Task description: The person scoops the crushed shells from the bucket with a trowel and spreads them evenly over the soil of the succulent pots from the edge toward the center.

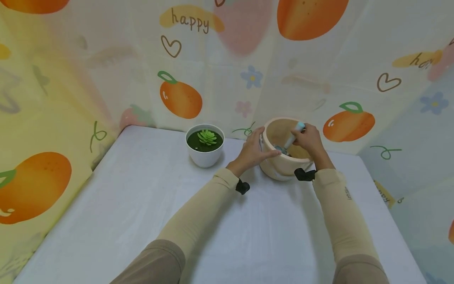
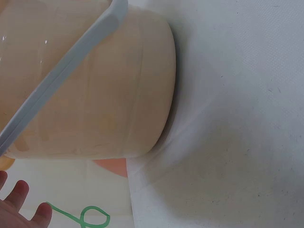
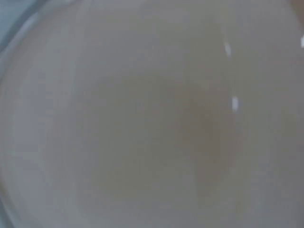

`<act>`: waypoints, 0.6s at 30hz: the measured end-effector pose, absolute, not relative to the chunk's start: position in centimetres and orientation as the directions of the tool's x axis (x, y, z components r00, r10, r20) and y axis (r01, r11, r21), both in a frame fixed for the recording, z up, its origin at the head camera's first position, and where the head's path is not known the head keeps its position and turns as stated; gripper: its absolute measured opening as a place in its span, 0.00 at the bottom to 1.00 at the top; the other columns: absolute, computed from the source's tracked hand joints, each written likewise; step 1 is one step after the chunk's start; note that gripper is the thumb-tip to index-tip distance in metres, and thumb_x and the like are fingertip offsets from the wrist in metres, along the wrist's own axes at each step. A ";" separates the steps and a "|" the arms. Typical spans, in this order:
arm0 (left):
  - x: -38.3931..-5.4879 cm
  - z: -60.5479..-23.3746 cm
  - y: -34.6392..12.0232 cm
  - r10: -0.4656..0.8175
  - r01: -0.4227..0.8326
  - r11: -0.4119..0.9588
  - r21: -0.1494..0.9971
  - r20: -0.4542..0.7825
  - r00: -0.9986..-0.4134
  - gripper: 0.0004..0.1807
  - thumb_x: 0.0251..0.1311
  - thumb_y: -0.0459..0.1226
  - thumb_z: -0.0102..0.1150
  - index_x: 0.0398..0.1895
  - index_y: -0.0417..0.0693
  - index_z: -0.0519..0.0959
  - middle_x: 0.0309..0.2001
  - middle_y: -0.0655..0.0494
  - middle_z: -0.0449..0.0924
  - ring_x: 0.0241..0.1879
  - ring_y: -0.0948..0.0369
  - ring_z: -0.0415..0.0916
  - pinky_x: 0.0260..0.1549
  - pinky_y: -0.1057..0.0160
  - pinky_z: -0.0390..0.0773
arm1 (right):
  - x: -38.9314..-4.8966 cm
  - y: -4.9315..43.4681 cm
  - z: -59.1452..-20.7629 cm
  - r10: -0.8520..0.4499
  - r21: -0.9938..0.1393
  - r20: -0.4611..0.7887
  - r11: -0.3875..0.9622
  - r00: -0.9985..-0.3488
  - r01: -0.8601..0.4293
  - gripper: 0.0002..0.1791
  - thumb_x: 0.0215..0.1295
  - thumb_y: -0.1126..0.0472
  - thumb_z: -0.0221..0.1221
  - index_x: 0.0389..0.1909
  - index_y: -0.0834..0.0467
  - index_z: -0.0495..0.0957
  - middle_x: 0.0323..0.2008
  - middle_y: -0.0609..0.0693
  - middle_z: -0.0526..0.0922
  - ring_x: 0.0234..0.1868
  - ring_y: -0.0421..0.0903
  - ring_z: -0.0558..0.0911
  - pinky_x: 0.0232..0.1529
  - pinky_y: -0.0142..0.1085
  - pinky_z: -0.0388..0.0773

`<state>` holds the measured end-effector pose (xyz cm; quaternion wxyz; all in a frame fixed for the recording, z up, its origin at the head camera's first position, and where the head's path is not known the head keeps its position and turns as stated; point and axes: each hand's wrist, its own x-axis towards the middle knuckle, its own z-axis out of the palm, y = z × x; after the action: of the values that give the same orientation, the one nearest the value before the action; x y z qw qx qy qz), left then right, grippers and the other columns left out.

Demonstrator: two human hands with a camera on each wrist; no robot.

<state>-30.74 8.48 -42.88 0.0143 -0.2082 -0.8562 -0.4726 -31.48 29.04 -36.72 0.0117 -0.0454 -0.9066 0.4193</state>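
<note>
A beige bucket (image 1: 276,173) stands at the back right of the table, and its grey handle (image 2: 71,66) slants across the side in the left wrist view. My left hand (image 1: 250,154) rests at the bucket's left rim, thumb along the near edge and fingers spread outside. Over the far right rim my right hand (image 1: 309,138) grips the pale blue-white handle of a small trowel (image 1: 290,142). The trowel tilts down into the bucket; its greyish blade is partly hidden by the near rim. Blurred beige bucket wall fills the right wrist view.
Left of the bucket stands a white pot (image 1: 203,157) with dark green filling and a green succulent (image 1: 207,137). A white cloth covers the table (image 1: 255,236). Fruit-printed curtains (image 1: 220,90) hang close behind and beside it.
</note>
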 end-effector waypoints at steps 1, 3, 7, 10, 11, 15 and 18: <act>-30.8 -42.9 8.5 0.341 0.368 0.464 0.806 0.221 -0.914 0.57 0.50 0.58 0.69 0.77 0.47 0.50 0.76 0.51 0.52 0.75 0.54 0.52 0.69 0.40 0.57 | -31.6 28.9 -36.6 0.105 -0.775 -0.028 0.626 -0.994 0.088 0.26 0.72 0.54 0.51 0.56 0.73 0.67 0.55 0.71 0.76 0.41 0.53 0.86 0.48 0.45 0.82; -30.8 -42.9 8.5 0.340 0.364 0.458 0.811 0.219 -0.914 0.57 0.49 0.58 0.70 0.77 0.47 0.50 0.76 0.52 0.52 0.75 0.54 0.52 0.69 0.40 0.56 | -31.7 28.6 -36.5 0.132 -0.804 -0.055 0.583 -0.990 0.123 0.26 0.72 0.54 0.52 0.58 0.73 0.66 0.57 0.70 0.74 0.39 0.50 0.86 0.47 0.42 0.83; -30.8 -43.1 8.6 0.345 0.367 0.447 0.816 0.221 -0.912 0.57 0.49 0.57 0.70 0.76 0.47 0.50 0.76 0.51 0.53 0.75 0.54 0.52 0.70 0.41 0.56 | -31.7 28.4 -36.6 0.170 -0.842 -0.115 0.506 -0.979 0.187 0.27 0.73 0.55 0.52 0.61 0.72 0.65 0.57 0.67 0.73 0.32 0.39 0.82 0.40 0.32 0.84; -30.7 -43.2 8.7 0.346 0.375 0.448 0.812 0.229 -0.910 0.57 0.49 0.57 0.70 0.76 0.47 0.51 0.76 0.51 0.53 0.75 0.54 0.53 0.69 0.40 0.57 | -31.8 28.5 -36.6 0.175 -0.847 -0.127 0.494 -0.976 0.199 0.27 0.74 0.55 0.51 0.62 0.72 0.64 0.56 0.65 0.73 0.29 0.33 0.79 0.35 0.27 0.82; -30.7 -43.2 8.7 0.345 0.376 0.448 0.811 0.231 -0.910 0.57 0.49 0.57 0.70 0.76 0.46 0.51 0.76 0.51 0.53 0.75 0.53 0.53 0.69 0.40 0.57 | -31.8 28.5 -36.6 0.174 -0.852 -0.125 0.486 -0.977 0.196 0.27 0.74 0.55 0.51 0.62 0.72 0.64 0.55 0.63 0.73 0.28 0.33 0.79 0.35 0.27 0.82; -30.8 -43.0 8.6 0.344 0.381 0.452 0.806 0.236 -0.909 0.56 0.49 0.57 0.70 0.76 0.47 0.51 0.76 0.51 0.54 0.74 0.54 0.53 0.69 0.41 0.58 | -31.9 28.5 -36.6 0.172 -0.864 -0.116 0.469 -0.978 0.185 0.25 0.74 0.55 0.50 0.60 0.71 0.65 0.54 0.61 0.72 0.33 0.39 0.83 0.38 0.28 0.83; -30.8 -42.8 8.5 0.345 0.384 0.458 0.802 0.238 -0.908 0.56 0.49 0.57 0.70 0.76 0.47 0.51 0.76 0.51 0.54 0.74 0.53 0.54 0.68 0.41 0.58 | -32.0 28.3 -36.6 0.155 -0.860 -0.117 0.478 -0.981 0.179 0.25 0.74 0.54 0.49 0.61 0.71 0.64 0.57 0.64 0.71 0.45 0.51 0.83 0.39 0.28 0.83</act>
<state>-30.81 8.55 -42.84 0.0205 -0.2134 -0.8537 -0.4746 -32.02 28.33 -36.57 -0.0118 -0.0970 -0.8597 0.5014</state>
